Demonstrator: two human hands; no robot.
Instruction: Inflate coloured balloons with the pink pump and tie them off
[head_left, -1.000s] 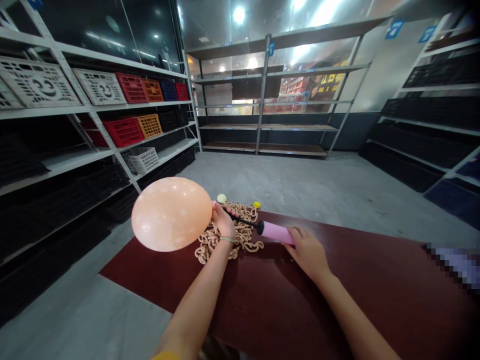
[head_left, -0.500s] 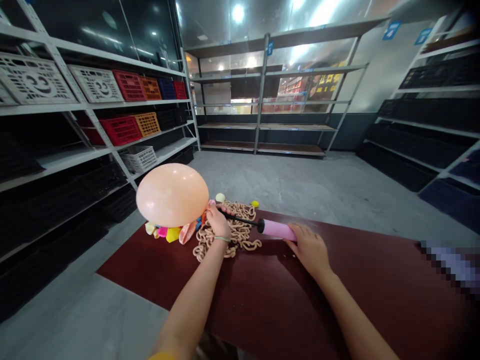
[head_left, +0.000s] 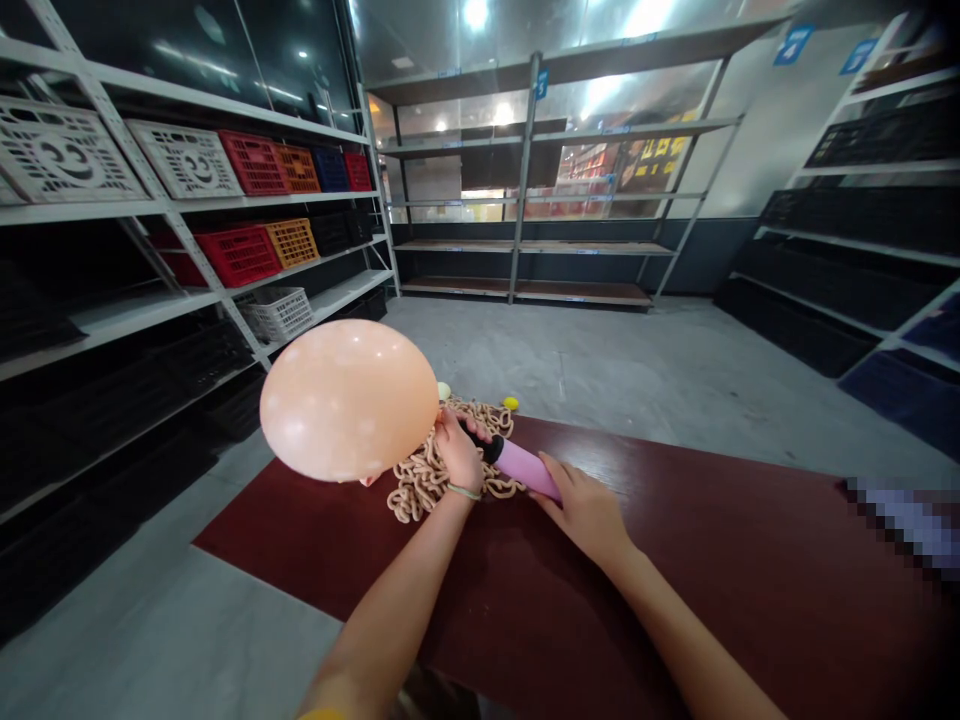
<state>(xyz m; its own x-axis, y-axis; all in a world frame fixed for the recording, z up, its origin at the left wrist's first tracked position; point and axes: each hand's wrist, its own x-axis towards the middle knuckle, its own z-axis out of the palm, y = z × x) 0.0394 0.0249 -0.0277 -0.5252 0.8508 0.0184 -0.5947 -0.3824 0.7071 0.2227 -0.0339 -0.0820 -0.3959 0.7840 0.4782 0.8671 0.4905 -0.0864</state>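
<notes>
A large peach balloon (head_left: 349,400) is swollen with air and sits left of my left hand (head_left: 459,450). That hand is closed around the balloon's neck and the black front end of a hand pump; its fingers hide the nozzle. My right hand (head_left: 589,510) grips the pump's pink barrel (head_left: 529,468) near its rear end. The barrel now lies close against my left hand, and the black rod is mostly out of sight. Below and behind the hands, a heap of tan rope (head_left: 420,480) rests on the dark red table (head_left: 637,600).
A yellow balloon (head_left: 511,404) and a pale one (head_left: 443,391) lie by the rope at the table's far edge. Shelves with crates (head_left: 247,255) stand on the left, and a metal rack (head_left: 517,200) is across the floor. A blurred purple patch (head_left: 900,520) is at right.
My right hand has pushed the barrel left toward my left hand, covering the black rod. The peach balloon has grown larger and covers most of the coloured balloons beneath it.
</notes>
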